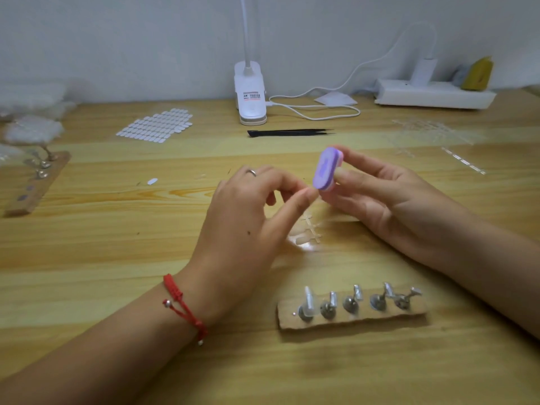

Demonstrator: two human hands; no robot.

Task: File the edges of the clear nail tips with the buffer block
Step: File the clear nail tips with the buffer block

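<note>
Bracelet [181, 305]: red cord with small silver beads, on the left wrist at the near edge.
Stand strip [350, 321]: brown strip on the bench [102, 258], just beyond the wrists; five metal holders in a row, clear tips on top of them, tilted various ways.
Left hand [248, 217]: back to the camera, ring [252, 172] on one finger. Thumb and forefinger are curled into a pinch at the buffer's lower end. Whether a tip sits in the pinch cannot be told; it is too small and clear.
Right hand [377, 197]: palm leftward, fingers and thumb curled round the buffer, gripping its sides.
Buffer [325, 168]: held above the bench centre, between both hands. Purple face with a darker purple mark faces left and toward the camera; a pink layer lies behind it. Long axis is near upright, with the top leaning slightly right and away.
Tip frame [309, 229]: clear tips on a clear runner, lying flat on the bench directly below the hands.
Tweezers [289, 132]: black, lying crosswise, points to the right.
Lamp base [250, 95]: white, at the wall; it bears a label with red and black print, too blurred to read.
Tab sheet [156, 127]: pale oval tabs in rows, far left of the lamp base.
</note>
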